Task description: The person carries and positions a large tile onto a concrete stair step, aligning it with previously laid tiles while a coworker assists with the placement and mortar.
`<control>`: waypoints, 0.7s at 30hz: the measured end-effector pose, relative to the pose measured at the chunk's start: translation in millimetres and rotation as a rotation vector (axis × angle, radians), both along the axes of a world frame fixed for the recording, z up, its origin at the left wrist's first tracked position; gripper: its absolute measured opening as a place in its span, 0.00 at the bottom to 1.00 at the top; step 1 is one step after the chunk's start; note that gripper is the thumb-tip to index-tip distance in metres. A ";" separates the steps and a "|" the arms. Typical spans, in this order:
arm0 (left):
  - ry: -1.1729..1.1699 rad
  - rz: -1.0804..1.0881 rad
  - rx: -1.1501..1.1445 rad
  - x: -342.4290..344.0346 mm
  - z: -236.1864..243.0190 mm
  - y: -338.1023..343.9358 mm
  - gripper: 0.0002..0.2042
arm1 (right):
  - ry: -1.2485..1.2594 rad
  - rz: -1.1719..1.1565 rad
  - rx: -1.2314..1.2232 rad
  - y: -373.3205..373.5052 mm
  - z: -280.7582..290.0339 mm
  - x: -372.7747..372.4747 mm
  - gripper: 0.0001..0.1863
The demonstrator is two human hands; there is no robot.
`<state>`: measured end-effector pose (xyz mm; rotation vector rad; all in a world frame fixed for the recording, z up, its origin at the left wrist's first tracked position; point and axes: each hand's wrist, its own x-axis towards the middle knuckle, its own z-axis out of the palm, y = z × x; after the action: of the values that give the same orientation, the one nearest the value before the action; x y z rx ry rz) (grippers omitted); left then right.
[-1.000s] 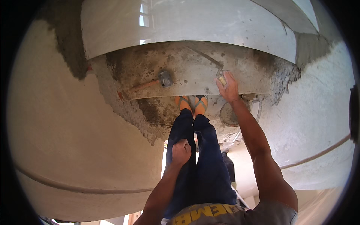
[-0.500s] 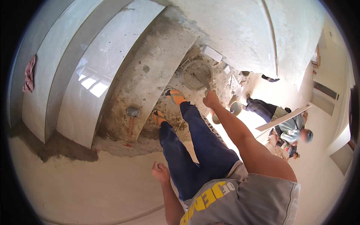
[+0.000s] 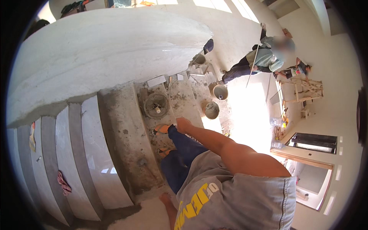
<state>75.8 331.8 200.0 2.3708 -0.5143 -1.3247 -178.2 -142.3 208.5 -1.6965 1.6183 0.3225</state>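
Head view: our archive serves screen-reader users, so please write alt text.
A person stands on rough cement stairs, right hand stretched forward and empty, left hand low at their side. A round mortar pan and buckets sit ahead; two other people work beyond.

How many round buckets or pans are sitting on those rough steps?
4: a wide mortar pan by the person's feet, two buckets lower down, one farthest below. Others may be hidden.

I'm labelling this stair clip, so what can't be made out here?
- Left hand, head view: fingers hidden behind the grey printed shirt; grip unclear.
- Right hand: empty or not, too small to tell.
- Round grey mortar pan: contents too small.
- Crouching co-worker: hands too small.
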 end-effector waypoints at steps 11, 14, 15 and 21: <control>0.108 -0.127 -0.161 114.2 74.6 -77.8 0.11 | 0.087 -0.572 0.368 181.7 42.4 -237.0 0.14; 0.152 0.326 0.077 127.8 88.5 -106.5 0.11 | 0.045 -0.659 0.459 225.4 59.1 -236.1 0.12; 0.178 0.309 0.035 131.7 92.9 -111.5 0.11 | 0.072 -0.594 0.521 234.9 58.8 -239.6 0.12; 0.280 0.234 -0.031 112.0 82.0 -131.9 0.10 | 0.135 -0.300 0.297 277.1 37.8 -258.1 0.12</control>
<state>187.7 199.9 282.0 2.0975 -0.1682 -1.4908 -436.3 134.7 246.3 -1.2136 1.7936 0.5073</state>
